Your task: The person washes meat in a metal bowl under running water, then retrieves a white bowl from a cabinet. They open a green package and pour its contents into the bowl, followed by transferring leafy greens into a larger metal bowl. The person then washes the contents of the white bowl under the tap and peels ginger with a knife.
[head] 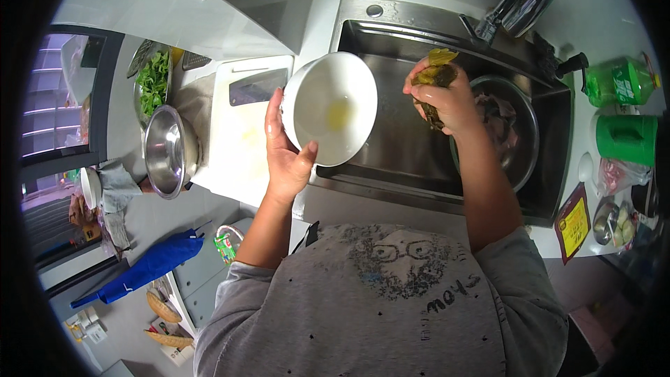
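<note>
My left hand grips a white bowl by its side, tilted over the left edge of the steel sink. A little yellowish liquid shows at the bowl's bottom. Above the sink's right half, my right hand is closed around a clump of yellow-green leafy vegetable, which looks wet and pickled. Partly behind my right forearm, a round basin stands in the sink. Pale pinkish pieces, perhaps meat, lie in it.
Left of the sink, a cleaver lies on a white cutting board. Beyond are a steel bowl and green leaves. A chrome faucet rises behind the sink. A green bottle, green container and printed packet stand right.
</note>
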The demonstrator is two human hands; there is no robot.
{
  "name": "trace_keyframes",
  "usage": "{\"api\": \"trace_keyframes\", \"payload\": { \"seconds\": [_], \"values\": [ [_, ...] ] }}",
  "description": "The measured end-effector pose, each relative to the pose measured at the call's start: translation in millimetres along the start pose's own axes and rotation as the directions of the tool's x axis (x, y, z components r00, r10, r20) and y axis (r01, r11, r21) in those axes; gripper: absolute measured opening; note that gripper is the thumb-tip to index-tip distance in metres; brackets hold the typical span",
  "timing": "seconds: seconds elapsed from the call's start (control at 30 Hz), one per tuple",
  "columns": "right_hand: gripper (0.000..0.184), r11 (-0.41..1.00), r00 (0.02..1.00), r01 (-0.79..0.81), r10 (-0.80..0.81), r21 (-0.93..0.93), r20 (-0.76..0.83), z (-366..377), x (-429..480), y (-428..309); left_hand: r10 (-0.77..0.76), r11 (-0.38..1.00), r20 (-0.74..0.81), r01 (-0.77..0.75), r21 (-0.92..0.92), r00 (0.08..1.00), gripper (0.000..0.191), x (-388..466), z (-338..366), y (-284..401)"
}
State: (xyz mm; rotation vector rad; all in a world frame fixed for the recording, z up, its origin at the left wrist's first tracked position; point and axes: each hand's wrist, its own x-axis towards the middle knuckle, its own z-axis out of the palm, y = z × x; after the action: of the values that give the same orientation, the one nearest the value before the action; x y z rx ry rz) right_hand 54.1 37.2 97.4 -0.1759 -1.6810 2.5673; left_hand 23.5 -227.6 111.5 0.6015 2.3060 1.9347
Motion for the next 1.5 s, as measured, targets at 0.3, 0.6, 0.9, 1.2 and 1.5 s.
{"api": "trace_keyframes", "payload": {
  "seconds": [0.3,0.6,0.9,1.2,1.5],
  "values": [
    [0.013,0.979,0.991,0.117,-0.126,-0.168,-0.046,-2,12,13,0.355,0.93,0.019,-0.355,0.092,0.935,0.102,-21,17,-11],
    [0.01,0.973,0.982,0.123,-0.148,-0.195,-0.117,-14,14,14,0.556,0.802,0.082,-0.559,0.208,0.827,0.091,-15,26,-9],
    [0.009,0.958,0.98,0.096,-0.138,-0.269,-0.142,-20,24,25,0.568,0.783,0.062,-0.562,0.266,0.82,0.091,-14,17,-17],
    [0.032,0.97,0.984,-0.134,0.154,0.204,-0.089,-21,7,29,-0.332,0.75,-0.012,0.256,-0.609,0.943,0.098,-16,22,-11],
    [0.041,0.616,0.976,-0.166,0.215,0.77,0.038,-48,-5,84,-0.502,0.504,0.15,0.429,-0.749,0.852,0.085,-34,-3,-14]
  ]
}}
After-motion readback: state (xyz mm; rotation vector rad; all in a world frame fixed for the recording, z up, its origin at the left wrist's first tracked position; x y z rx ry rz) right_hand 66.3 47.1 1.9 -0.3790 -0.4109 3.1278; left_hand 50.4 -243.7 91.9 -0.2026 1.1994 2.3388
